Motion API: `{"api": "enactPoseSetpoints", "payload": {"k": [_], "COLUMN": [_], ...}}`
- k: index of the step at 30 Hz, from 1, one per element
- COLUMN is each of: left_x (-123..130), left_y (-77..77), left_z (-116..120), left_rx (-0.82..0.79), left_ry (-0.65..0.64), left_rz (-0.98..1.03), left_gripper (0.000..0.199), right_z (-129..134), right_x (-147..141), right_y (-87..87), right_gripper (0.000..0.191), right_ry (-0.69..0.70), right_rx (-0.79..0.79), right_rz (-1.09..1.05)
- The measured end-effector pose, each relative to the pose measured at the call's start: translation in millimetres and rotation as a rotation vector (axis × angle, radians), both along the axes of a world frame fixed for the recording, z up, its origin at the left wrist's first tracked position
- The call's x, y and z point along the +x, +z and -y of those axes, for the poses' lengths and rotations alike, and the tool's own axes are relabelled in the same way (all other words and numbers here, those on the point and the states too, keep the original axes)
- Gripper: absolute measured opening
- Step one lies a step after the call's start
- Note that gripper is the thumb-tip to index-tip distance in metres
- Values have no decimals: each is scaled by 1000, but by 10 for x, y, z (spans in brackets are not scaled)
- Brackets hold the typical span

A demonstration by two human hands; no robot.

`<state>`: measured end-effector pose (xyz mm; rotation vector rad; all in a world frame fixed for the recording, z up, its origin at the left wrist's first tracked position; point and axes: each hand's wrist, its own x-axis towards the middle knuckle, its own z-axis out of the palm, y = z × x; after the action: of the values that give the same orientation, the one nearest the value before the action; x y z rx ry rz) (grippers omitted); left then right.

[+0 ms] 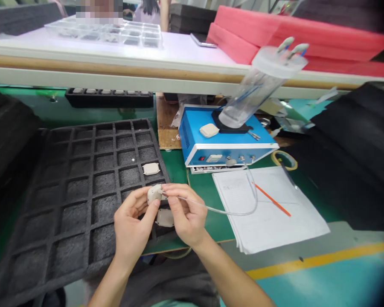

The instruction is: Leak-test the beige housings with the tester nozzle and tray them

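Above the right edge of a black foam tray, my left hand is closed around a small beige plastic case. The fingers of my right hand pinch the end of a thin clear tube against the case's side. From there the tube curves right and up to the front of a blue box with a switch and knobs. Two similar beige cases lie in tray cells: one case just beyond my hands, another case partly hidden below them.
A beige case and a clear cylinder stand on the blue box. Right of my hands are papers, an orange stick and a tape roll. A shelf crosses behind, with a person beyond it.
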<state>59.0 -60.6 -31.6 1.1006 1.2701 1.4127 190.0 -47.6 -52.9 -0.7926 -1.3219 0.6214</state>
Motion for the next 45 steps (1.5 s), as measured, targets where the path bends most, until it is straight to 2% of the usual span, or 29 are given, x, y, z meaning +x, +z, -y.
{"api": "enactPoseSetpoints", "payload": {"k": [5, 45], "left_x": [-21, -11], "left_y": [-13, 19], "left_z": [-23, -44], "left_rx": [19, -4], "left_ry": [16, 31], "left_rz": [-14, 12], "left_gripper": [34, 37], "right_z": [-36, -47], "right_x": [-14, -12], "right_y": [33, 73], "right_gripper": [22, 17], "right_ry": [1, -43], "right_rx": [21, 22], "right_rz": [-13, 43]}}
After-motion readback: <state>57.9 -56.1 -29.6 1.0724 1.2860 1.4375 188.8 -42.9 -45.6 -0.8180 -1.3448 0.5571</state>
